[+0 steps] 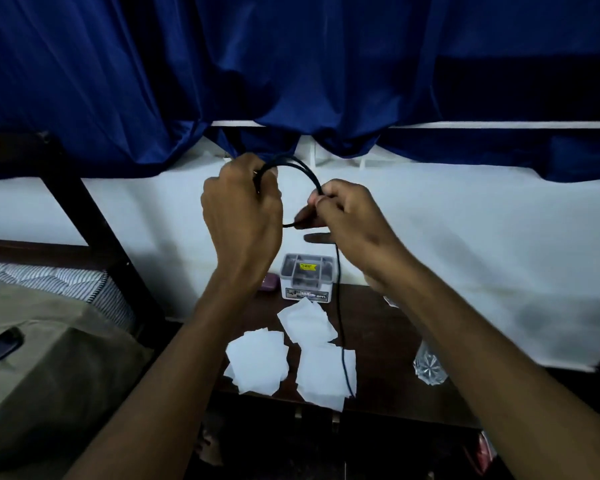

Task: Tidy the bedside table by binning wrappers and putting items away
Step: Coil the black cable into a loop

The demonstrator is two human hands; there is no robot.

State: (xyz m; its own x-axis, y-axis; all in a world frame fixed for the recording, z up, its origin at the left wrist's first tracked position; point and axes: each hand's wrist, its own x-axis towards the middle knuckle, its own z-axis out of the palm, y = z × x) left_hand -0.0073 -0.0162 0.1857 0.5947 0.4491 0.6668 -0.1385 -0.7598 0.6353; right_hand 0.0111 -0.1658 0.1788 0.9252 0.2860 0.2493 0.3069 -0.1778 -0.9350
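1. The left hand [241,209] is in the middle of the frame, held up high. Its fingers are curled round a loop of black cable [340,306].
2. The right hand [347,216] is just beside it, a little to the right. Its fingers pinch the other side of the same loop.
3. The cable makes a round loop between the two hands. One long end hangs down from the right hand to the tabletop [378,327] and lies across the white papers there.
4. The tabletop is dark brown and sits in the lower middle of the frame, under both arms.
5. Three white paper squares [257,358] lie on the tabletop, close together. They overlap a little.
6. A small clear box with a grey lid [307,277] stands at the back of the tabletop, below the hands. It has a yellow label on top.
7. A small purple thing [270,282] sits just left of the box. It is too hidden to tell what it is.
8. A clear bottle [428,367] shows by the right arm, partly hidden by it.
9. A big blue curtain [291,64] fills the top of the frame.
10. A bed [49,341] is at the lower left.
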